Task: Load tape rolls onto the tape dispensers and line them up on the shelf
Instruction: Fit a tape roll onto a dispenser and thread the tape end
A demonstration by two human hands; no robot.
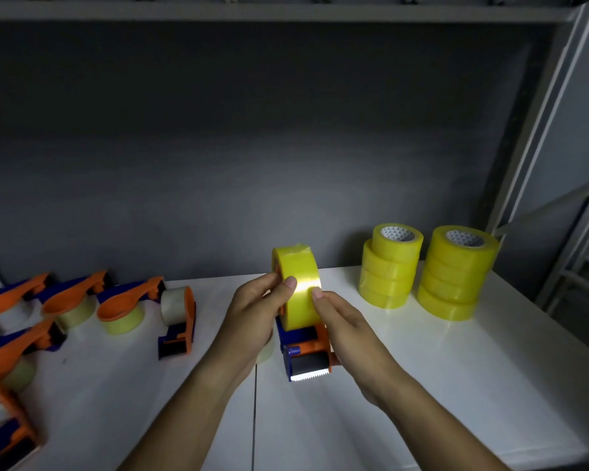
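Observation:
A yellow tape roll (300, 266) stands on edge, mounted on an orange and blue tape dispenser (308, 355) held above the white shelf (422, 385). My left hand (255, 311) grips the roll's left side, thumb on its face. From the right, my right hand (340, 321) holds the roll and the dispenser body, thumb tip on the tape. The dispenser's serrated blade faces me. Two stacks of yellow tape rolls (390, 266) (456, 273) stand at the back right.
Several loaded orange and blue dispensers (126, 300) lie on the shelf's left side, one (179, 321) upright on its end. Another dispenser (7, 423) sits at the near left edge. A metal rack upright (541, 130) rises at the right. A shelf board (286, 11) runs overhead.

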